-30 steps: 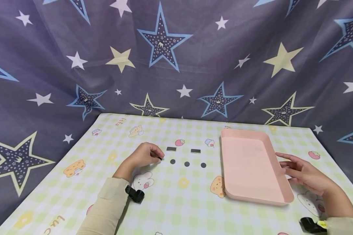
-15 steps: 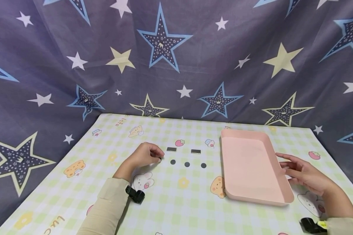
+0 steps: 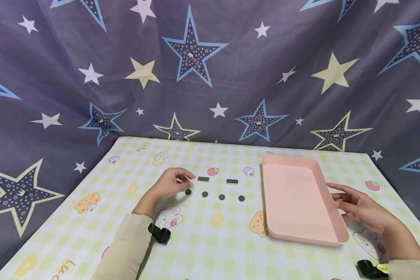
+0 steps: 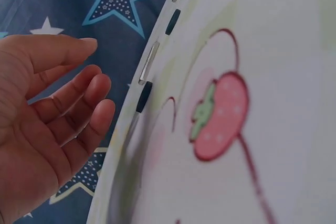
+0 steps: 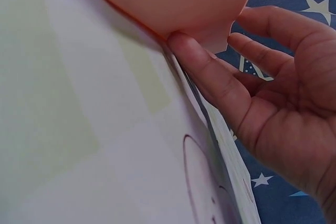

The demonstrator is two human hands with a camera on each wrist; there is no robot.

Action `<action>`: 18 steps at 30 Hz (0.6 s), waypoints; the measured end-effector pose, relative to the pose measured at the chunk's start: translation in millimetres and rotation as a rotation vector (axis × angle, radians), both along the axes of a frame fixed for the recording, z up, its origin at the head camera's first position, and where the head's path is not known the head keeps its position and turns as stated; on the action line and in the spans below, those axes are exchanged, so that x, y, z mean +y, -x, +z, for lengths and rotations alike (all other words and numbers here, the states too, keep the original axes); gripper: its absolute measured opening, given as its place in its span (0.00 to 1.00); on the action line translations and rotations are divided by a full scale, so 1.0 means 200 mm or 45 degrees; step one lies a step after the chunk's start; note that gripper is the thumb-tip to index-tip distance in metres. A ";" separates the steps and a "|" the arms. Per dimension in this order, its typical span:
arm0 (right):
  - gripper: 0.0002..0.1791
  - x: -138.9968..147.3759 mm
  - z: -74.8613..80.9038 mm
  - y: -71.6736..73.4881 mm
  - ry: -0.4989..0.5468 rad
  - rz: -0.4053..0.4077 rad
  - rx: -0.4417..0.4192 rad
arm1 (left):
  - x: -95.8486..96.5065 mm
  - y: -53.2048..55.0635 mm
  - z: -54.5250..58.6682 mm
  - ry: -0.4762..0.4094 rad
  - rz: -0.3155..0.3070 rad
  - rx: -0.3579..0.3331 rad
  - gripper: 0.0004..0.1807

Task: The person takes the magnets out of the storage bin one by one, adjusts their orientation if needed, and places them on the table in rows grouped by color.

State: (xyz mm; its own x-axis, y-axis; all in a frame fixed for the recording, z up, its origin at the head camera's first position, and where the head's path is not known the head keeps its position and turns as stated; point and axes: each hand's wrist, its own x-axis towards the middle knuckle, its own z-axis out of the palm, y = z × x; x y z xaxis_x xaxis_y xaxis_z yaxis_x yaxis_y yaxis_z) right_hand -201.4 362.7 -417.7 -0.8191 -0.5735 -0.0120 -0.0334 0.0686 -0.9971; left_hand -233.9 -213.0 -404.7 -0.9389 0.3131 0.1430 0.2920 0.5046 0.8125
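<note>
In the head view my left hand (image 3: 171, 182) hovers at the left end of a row of small black discs. Its thumb and fingers stand apart, holding nothing. The nearest black disc (image 3: 188, 191) lies on the cloth just by the thumb; the left wrist view shows this disc (image 4: 144, 96) apart from the relaxed fingers. Several more discs (image 3: 222, 197) continue the row to the right. Behind them lie two dark rectangular pieces with shiny edges, a left one (image 3: 203, 179) and a right one (image 3: 232, 181). My right hand (image 3: 362, 206) touches the right wall of a pink tray (image 3: 329, 198) with extended fingers.
A checked tablecloth (image 3: 126, 241) with cartoon prints covers the table. The pink tray stands right of the discs, with nothing in it. A dark star-patterned curtain (image 3: 210, 93) hangs behind the table's far edge.
My left hand has let go of the black disc, which now lies flat at the row's left end. Its thumb and fingers have spread apart. The right hand and tray stay put.
</note>
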 end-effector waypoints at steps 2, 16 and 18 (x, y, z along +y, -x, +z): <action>0.32 0.00 0.00 0.00 0.004 0.006 -0.005 | 0.00 0.00 0.01 -0.016 -0.003 0.015 0.11; 0.31 0.00 0.01 0.01 0.023 0.033 -0.011 | 0.03 -0.05 0.12 -0.080 -0.017 0.097 0.10; 0.30 -0.01 0.02 0.01 0.006 0.012 -0.002 | 0.03 -0.05 0.14 -0.105 0.000 0.102 0.10</action>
State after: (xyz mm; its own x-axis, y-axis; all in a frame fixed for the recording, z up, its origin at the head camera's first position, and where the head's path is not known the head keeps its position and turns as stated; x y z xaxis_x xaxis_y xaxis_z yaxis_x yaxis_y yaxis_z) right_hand -202.6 361.1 -414.3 -0.8137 -0.5812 -0.0104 -0.0325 0.0633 -0.9975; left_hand -223.1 -208.0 -377.4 -0.9233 0.2973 0.2431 0.3580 0.4373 0.8250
